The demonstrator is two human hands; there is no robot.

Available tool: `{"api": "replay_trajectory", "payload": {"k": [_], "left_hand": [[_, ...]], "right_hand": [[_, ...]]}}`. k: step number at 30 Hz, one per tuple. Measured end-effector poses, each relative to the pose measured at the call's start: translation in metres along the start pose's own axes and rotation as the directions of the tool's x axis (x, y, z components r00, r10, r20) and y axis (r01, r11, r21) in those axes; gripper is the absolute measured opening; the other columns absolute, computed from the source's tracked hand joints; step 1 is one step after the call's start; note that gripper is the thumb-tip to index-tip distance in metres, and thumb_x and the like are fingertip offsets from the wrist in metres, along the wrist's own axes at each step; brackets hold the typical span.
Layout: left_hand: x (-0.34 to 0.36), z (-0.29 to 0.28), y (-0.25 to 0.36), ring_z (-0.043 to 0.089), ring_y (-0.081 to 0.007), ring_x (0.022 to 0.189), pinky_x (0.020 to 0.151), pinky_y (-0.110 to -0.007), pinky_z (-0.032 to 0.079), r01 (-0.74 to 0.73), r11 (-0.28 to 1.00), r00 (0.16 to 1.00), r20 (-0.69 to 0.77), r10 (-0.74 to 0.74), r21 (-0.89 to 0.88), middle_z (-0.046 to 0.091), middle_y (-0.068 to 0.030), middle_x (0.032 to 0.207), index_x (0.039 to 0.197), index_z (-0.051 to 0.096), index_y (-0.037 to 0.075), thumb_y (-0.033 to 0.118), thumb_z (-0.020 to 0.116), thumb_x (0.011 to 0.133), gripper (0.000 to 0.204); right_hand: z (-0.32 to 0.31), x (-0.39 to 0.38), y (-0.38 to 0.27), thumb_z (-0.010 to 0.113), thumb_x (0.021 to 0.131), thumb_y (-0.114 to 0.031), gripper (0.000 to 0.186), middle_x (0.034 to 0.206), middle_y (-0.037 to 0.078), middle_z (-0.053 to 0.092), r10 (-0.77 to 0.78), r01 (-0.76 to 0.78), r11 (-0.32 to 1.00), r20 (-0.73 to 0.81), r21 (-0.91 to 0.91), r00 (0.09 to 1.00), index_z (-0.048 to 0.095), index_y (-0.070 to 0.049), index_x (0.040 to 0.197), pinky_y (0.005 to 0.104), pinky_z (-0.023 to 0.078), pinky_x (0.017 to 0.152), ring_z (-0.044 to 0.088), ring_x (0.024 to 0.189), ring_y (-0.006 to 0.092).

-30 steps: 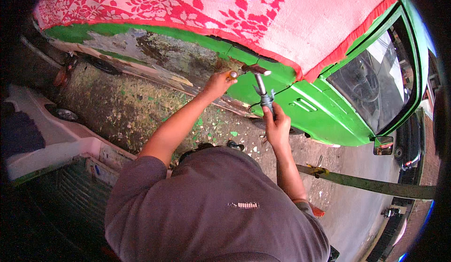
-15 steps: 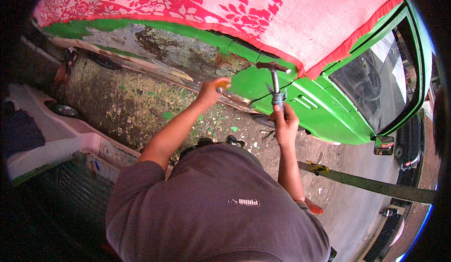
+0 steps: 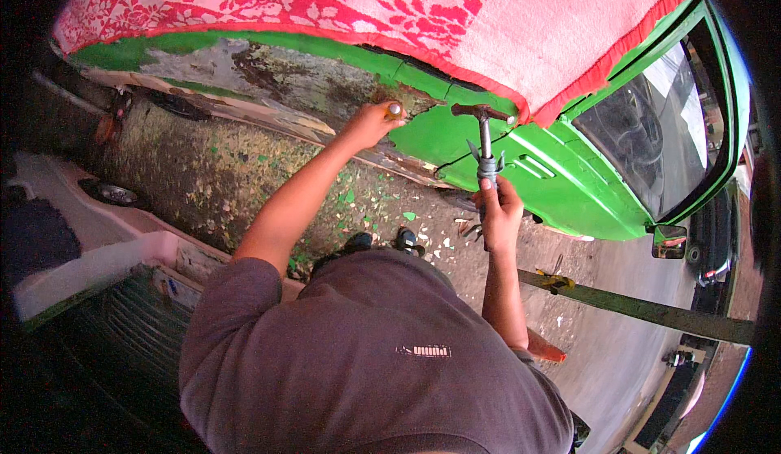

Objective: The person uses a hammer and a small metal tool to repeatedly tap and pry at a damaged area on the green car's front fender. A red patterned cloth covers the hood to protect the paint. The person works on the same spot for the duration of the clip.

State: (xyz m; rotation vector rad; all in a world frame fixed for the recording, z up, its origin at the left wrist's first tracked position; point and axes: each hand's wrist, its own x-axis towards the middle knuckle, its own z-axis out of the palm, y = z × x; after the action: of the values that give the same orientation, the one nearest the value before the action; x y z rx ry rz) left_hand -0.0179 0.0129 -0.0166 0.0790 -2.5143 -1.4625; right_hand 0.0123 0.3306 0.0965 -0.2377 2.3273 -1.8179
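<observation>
My left hand (image 3: 370, 124) is closed around a tool with an amber handle (image 3: 395, 113) and a round metal end. Its working tip is hidden, so I cannot tell its exact kind. The hand is at the stripped, rough edge of the paint on a green vehicle (image 3: 439, 141). In my right hand (image 3: 500, 214) is a hammer (image 3: 485, 135), gripped by its lower handle with the head raised. Grey strips are wrapped around the hammer's handle above my fingers. From this view the hammer head overlaps the green panel, to the right of the left hand's tool.
A red and pink floral cloth (image 3: 325, 2) covers the vehicle's upper part. Its side mirror (image 3: 669, 242) sticks out at right. Paint flakes litter the ground (image 3: 244, 157). Another pale vehicle (image 3: 122, 238) stands behind at left, and a long bar (image 3: 651, 312) extends at right.
My left hand has moved farther away, up to the stripped edge of the panel, and its tool has turned. The hammer has shifted slightly right, still raised.
</observation>
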Motion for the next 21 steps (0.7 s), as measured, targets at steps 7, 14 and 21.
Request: {"api": "replay_trajectory", "payload": {"k": [7, 14, 21], "left_hand": [[0.013, 0.005, -0.001, 0.07, -0.0178, 0.091, 0.078, -0.037, 0.054, 0.12, 0.985, 0.99, 0.064, -0.129, 0.121, 0.073, -0.0083, 0.098, 0.111, 0.068, 0.012, 0.023, 0.072, 0.089, 0.025], [0.012, 0.002, -0.002, 0.068, -0.0368, 0.082, 0.07, -0.046, 0.052, -0.006, 0.99, 1.0, 0.028, 0.002, 0.138, 0.07, -0.018, 0.089, 0.114, 0.067, 0.011, 0.032, 0.073, 0.085, 0.036], [0.017, 0.006, -0.003, 0.068, -0.0372, 0.085, 0.073, -0.046, 0.052, -0.017, 0.993, 0.999, 0.037, 0.013, 0.117, 0.07, -0.0181, 0.09, 0.111, 0.067, 0.01, 0.033, 0.072, 0.085, 0.034]], "right_hand": [[0.019, -0.014, 0.007, 0.065, 0.096, -0.022, 0.031, 0.068, 0.002, 0.059, 0.049, -0.053, 0.989, 0.031, 0.139, 0.998, 0.062, 0.004, 0.112, 0.026, 0.042, 0.052, 0.053, 0.057, 0.0088], [0.038, -0.014, -0.014, 0.067, 0.093, -0.026, 0.032, 0.065, 0.004, 0.059, -0.117, 0.116, 0.992, 0.02, 0.044, 0.993, 0.063, 0.003, 0.107, 0.0295, 0.043, 0.05, 0.054, 0.055, 0.0105], [0.058, 0.006, -0.001, 0.068, 0.092, -0.026, 0.033, 0.07, 0.021, 0.061, -0.409, 0.377, 0.778, 0.05, -0.503, 0.911, 0.064, 0.003, 0.107, 0.0393, 0.048, 0.058, 0.062, 0.061, 0.0294]]}}
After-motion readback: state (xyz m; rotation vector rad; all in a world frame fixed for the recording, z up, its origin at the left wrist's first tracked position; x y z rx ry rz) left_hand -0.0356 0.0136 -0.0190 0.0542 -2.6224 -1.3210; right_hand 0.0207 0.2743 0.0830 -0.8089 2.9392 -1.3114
